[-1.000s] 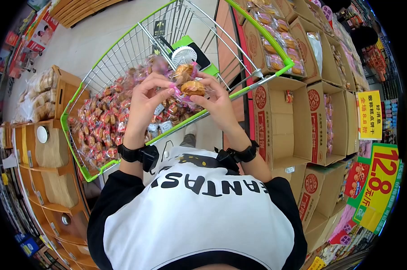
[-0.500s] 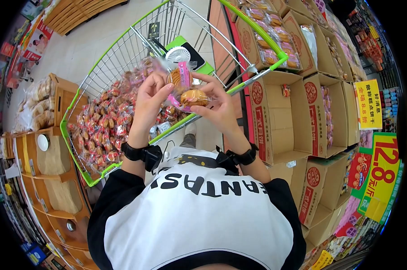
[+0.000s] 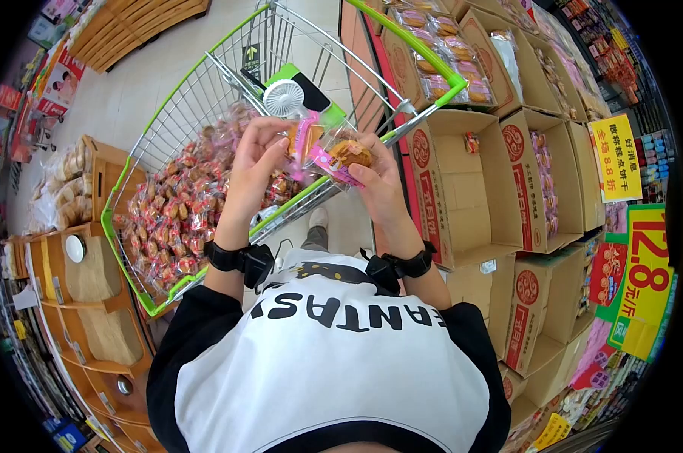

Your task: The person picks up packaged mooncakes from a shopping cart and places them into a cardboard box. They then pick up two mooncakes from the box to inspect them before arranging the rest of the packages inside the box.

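Note:
Above the near side of a green-edged shopping cart (image 3: 205, 57), my two hands each hold a wrapped pastry. My left hand (image 3: 257, 155) has its fingers closed on one pastry (image 3: 304, 140), golden brown in a clear wrapper with a pink label. Held between the thumb and fingers of my right hand (image 3: 381, 180) is a second pastry (image 3: 351, 153), round and browned, also in clear film with a pink strip. The two packets are side by side, their wrappers close or overlapping. Below them, many small red-and-clear packets (image 3: 179, 215) are heaped in the cart.
In the cart's far part are a white fan (image 3: 283, 97) and a dark-screened device (image 3: 311, 94) on something green. Cardboard boxes (image 3: 474, 204) line the right, some holding packaged pastries (image 3: 455, 57). A wooden shelf unit (image 3: 92, 302) stands at left. Yellow price signs (image 3: 616, 158) hang at right.
My right hand has shifted slightly right, and its pastry has turned and moved away from the left one. The cart and shelves appear slightly shifted in view.

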A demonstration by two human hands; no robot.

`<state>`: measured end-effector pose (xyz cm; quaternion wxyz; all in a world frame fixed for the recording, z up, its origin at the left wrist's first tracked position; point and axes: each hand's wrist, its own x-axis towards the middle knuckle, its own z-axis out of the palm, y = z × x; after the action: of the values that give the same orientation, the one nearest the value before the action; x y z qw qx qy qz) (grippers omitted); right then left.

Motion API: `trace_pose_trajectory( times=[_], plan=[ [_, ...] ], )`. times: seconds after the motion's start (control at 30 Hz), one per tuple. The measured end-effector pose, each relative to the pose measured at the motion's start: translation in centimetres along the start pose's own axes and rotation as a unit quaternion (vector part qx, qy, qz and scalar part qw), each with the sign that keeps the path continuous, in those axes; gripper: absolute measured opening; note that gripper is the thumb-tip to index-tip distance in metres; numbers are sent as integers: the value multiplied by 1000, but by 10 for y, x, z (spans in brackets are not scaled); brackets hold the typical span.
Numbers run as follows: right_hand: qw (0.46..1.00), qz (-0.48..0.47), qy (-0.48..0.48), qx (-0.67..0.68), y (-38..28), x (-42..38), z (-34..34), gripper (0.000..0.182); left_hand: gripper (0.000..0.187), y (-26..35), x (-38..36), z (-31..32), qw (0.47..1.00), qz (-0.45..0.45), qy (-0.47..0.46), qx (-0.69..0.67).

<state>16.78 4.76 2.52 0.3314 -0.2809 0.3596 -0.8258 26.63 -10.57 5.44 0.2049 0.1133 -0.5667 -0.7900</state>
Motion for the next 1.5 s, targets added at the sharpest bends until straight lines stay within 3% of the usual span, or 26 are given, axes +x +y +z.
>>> trace_pose_trajectory(
  times=[0.1,0.23,0.37,0.63,0.77,0.8,0.9,1.03,1.1,1.13,1.17,1.23,1.27,1.4,1.5],
  plan=[
    [1000,27,3,2,-8,-8,-1,19,20,-7,1,7,993,25,-1,119],
    [998,48,31,-8,-15,-20,-12,19,19,-10,-5,22,984,13,-20,178],
    [996,70,45,-44,-24,-37,-21,19,24,-17,-12,36,979,-15,-67,192],
    [989,69,43,-121,-51,-75,-37,18,29,-32,-27,63,949,23,-150,276],
    [990,57,49,-121,-64,-98,-45,20,33,-42,-36,81,949,-12,-181,259],
    [990,54,52,-123,-66,-104,-49,20,34,-36,-40,91,951,-78,-169,248],
    [983,68,73,-156,-72,-122,-63,23,35,-53,-42,101,947,-7,-219,236],
    [990,64,56,-109,-88,-133,-65,25,41,-56,-54,124,959,-37,-217,176],
    [987,8,43,-153,-93,-135,-63,28,40,-62,-55,125,955,-57,-228,181],
    [969,-3,39,-246,-92,-138,-69,30,38,-64,-54,127,958,-67,-222,168],
    [968,-11,48,-247,-92,-141,-72,30,37,-66,-54,130,961,-75,-217,156],
    [965,60,100,-234,-91,-146,-75,35,33,-62,-50,140,957,-93,-239,136],
    [968,16,118,-221,-92,-147,-73,42,32,-62,-47,145,955,-99,-241,140],
    [952,23,187,-240,-102,-160,-81,41,24,-71,-34,166,946,-126,-263,144],
    [934,-59,197,-293,-102,-164,-94,41,18,-79,-25,188,937,-158,-282,129]
  ],
)
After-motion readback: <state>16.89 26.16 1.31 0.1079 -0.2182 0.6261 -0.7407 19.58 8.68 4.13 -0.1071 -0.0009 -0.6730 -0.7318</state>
